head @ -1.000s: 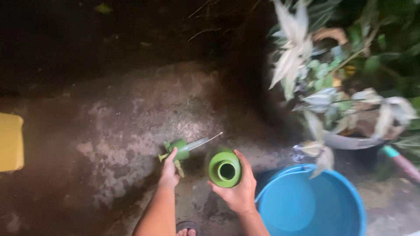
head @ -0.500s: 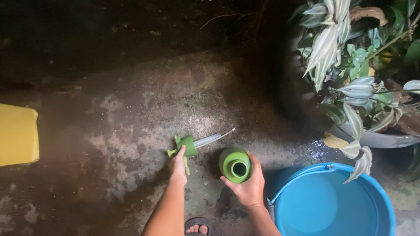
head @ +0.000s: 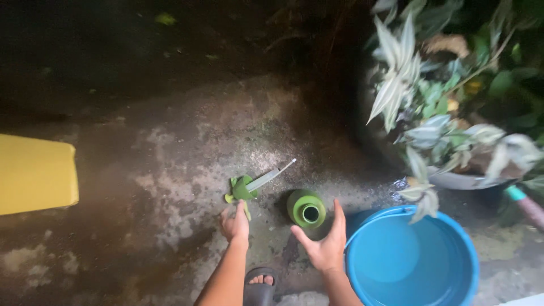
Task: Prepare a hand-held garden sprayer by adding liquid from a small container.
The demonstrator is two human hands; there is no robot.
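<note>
We see the green plastic spray bottle (head: 306, 208) standing uncapped on the mottled concrete floor (head: 170, 170), its green trigger-pump head (head: 245, 188) lying beside it; our left hand (head: 234, 223) and right hand (head: 324, 246) hover spread, empty. Refilling from the blue plastic bucket (head: 411, 258) seems left.

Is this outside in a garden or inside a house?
Probably outside, in a garden or yard corner: rough, stained concrete ground, leafy potted plants, and a blue bucket beside a green spray bottle with its top off.

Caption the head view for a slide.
Open hands, left hand and right hand, beside a green bottle, its sprayer head and a blue bucket.
</note>
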